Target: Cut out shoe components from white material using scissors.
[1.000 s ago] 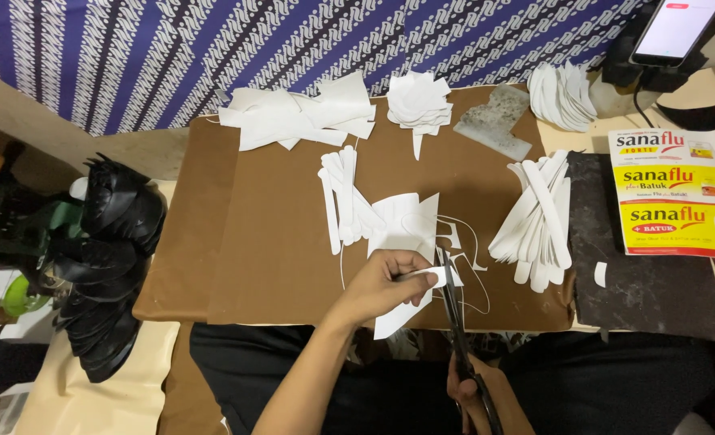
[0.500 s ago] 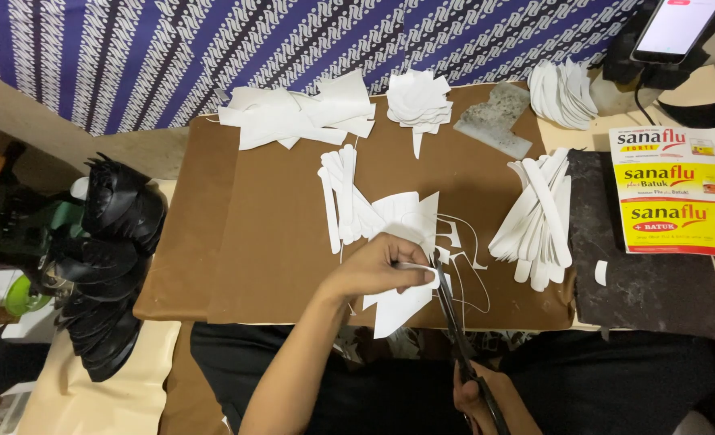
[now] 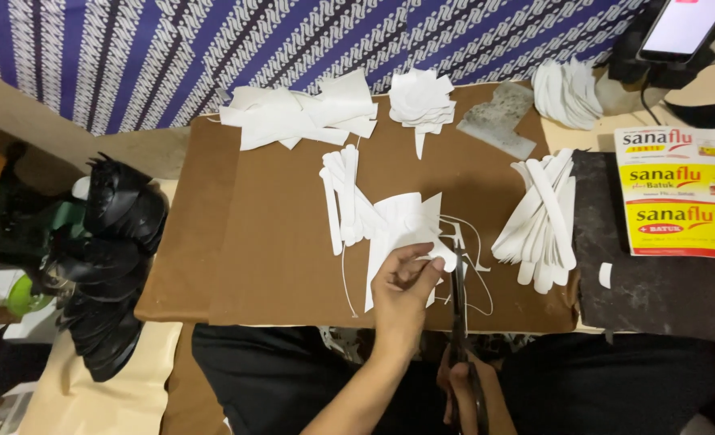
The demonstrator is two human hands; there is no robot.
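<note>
Lying at your far right, a flat rectangular package (image 3: 682, 192) in white, yellow and red bands sits on the desk (image 3: 277, 242), its lower edge over a dark mat (image 3: 656, 298). A lit phone (image 3: 684, 26) stands propped at the top right corner. Your left hand (image 3: 406, 292) reaches forward from the near edge, palm down, with thumb and fingers pinched on a white paper sheet (image 3: 402, 229) near the desk's middle front. Your right hand (image 3: 466, 391) is low at the near edge, closed around the handles of black scissors (image 3: 459, 310), whose blades point away from you and meet the sheet just beside your left fingertips. A fan of white paper strips (image 3: 543, 217) lies to the right, and another bundle of strips (image 3: 341, 197) lies just left of the sheet.
</note>
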